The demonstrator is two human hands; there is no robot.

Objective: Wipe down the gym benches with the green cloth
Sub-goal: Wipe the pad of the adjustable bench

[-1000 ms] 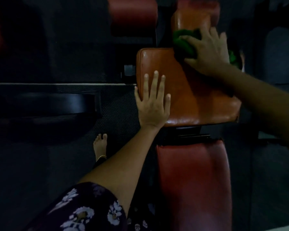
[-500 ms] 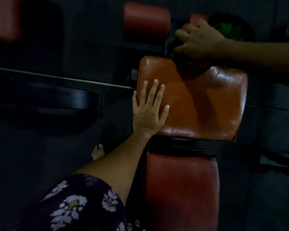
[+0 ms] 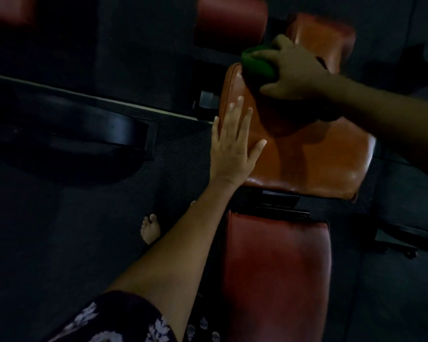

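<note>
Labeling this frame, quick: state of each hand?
Left hand: open, flat on the orange pad.
Right hand: holding the green cloth against the pad.

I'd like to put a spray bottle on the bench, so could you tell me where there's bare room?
The dark red pad nearest the camera is bare. The orange pad is free on its right half; its left edge is under the left hand, its far corner under the right hand with the green cloth.

Dim, murky view with faint sheen on the orange pad (image 3: pixel 307 154), dark edges, slight blur.
</note>
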